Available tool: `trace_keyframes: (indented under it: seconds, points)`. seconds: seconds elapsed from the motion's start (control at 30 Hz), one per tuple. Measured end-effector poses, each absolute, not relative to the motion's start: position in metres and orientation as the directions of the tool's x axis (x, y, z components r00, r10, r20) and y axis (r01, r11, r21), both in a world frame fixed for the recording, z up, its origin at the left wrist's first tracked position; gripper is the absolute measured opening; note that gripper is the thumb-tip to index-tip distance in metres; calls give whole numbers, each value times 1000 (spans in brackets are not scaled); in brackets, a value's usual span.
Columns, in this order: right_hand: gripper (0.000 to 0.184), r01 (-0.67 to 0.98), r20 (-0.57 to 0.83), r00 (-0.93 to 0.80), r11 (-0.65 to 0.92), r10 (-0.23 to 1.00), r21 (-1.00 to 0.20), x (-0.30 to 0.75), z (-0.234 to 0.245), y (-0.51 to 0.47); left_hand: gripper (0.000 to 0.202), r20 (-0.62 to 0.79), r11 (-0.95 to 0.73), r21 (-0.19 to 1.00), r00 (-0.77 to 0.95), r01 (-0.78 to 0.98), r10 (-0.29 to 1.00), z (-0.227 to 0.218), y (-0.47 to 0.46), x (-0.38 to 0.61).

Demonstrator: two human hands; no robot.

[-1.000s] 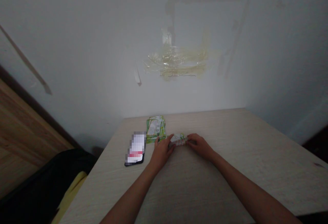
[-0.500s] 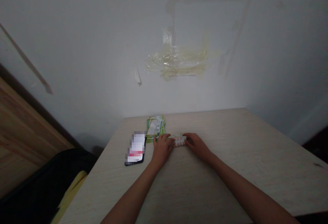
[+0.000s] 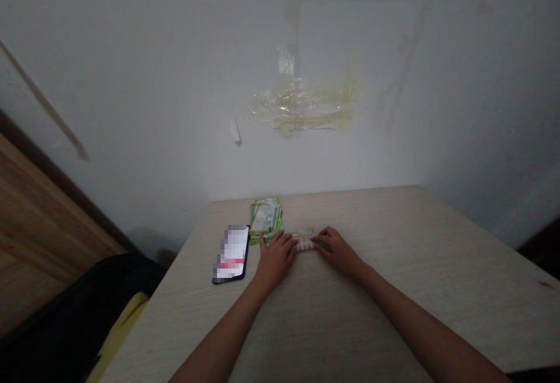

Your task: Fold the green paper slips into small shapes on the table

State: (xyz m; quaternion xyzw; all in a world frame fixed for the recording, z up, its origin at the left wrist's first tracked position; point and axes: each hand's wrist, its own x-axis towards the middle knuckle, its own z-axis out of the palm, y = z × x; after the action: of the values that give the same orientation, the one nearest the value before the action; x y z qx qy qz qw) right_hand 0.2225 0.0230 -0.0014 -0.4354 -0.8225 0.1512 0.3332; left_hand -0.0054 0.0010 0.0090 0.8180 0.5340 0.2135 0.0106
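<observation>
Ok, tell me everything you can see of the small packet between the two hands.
The small packet looks like thin printed paper or film, whitish with reddish marks and green along its far edge; its print is too small to read. It lies low at the pale table, to the right of the stack of green packets. The left hand covers its left end, and the fingertips of the right hand meet its right end. I cannot tell whether it is folded.
</observation>
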Motion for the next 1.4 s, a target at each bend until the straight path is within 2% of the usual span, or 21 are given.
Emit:
trace_keyframes:
  seconds: [0.33,0.57,0.87,1.23,1.4]
  points:
    - [29,598,459,-391,599,798,-533,225,-2,21,33,317,-446,226,368,866,874,13,-4,-5]
    - [25,671,490,-403,614,773,-416,227,0,21,33,323,-477,222,397,850,859,14,-6,-3]
    - [28,774,480,-328,523,814,-358,230,-1,24,29,328,-575,302,484,760,811,10,-3,-8]
    - [39,756,451,-366,543,814,-367,230,-6,27,26,311,-549,298,465,781,829,8,-2,-6]
    - [43,753,373,-393,527,841,-394,230,-7,26,26,312,-550,300,465,779,829,7,-1,-8]
